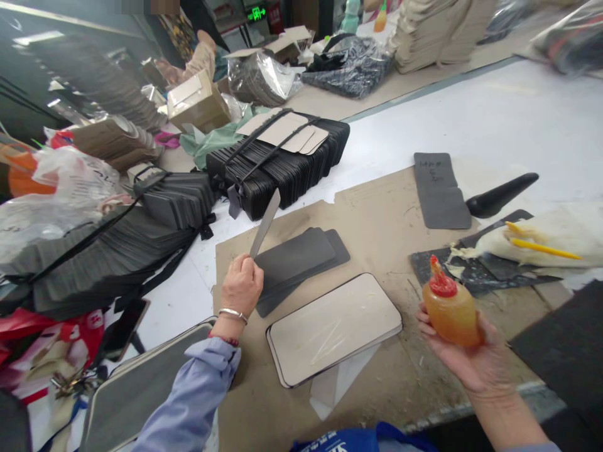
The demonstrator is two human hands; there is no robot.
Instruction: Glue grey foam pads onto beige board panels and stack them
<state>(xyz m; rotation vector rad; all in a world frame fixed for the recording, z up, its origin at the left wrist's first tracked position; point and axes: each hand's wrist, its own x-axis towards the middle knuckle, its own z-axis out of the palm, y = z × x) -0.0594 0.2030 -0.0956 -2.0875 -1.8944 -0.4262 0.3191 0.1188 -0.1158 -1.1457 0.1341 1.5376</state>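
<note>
My left hand [240,285] is closed around a flat metal blade [266,221], which points up and away. Beneath and beside that hand, a few dark grey rounded panels [301,254] lie overlapped on the cardboard. In my right hand [487,364] rests a squeeze glue bottle [450,311] with amber contents and a red nozzle, held upright on the palm with fingers around it. Between the two hands lies a beige rounded panel [336,326] with a black edge, streaked with shiny glue lines. A pale translucent sheet [346,380] sticks out under its near edge.
Strapped stacks of black panels [282,163] and grey panels [113,232] stand at the back and left. To the right are a marked grey panel [440,188], a black-handled tool [504,194] and a yellow stick [546,248]. A phone [125,329] lies at left.
</note>
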